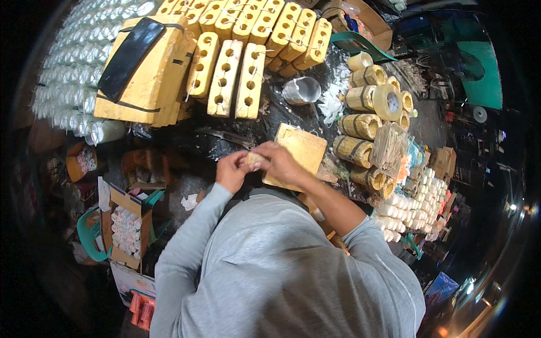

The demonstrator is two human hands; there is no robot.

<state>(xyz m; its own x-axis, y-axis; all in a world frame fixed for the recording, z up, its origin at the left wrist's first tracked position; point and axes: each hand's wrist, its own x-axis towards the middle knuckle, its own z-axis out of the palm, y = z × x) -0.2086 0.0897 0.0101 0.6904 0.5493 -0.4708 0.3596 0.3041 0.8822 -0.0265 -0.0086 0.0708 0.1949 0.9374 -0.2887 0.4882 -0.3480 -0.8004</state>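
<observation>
In front of my body both hands come together. My left hand [230, 173] is closed, its fingertips on a small yellowish piece [253, 159] whose kind I cannot make out. My right hand [277, 160] closes on the same piece from the other side, slightly blurred. Just beyond and beneath my right hand lies a square yellow block [301, 147]. A long dark blade-like tool [228, 137] rests on the black table past my fingers. Farther off stands a metal pot [301, 90] with whitish residue.
Yellow blocks with round holes [225, 79] stand in rows ahead. A black phone [132, 59] lies on a yellow block, beside many clear glasses [73, 73]. At right are strapped hollow cylinders [359, 125], a tape roll [387, 102] and white candles [408, 208]. A carton [125, 205] sits left.
</observation>
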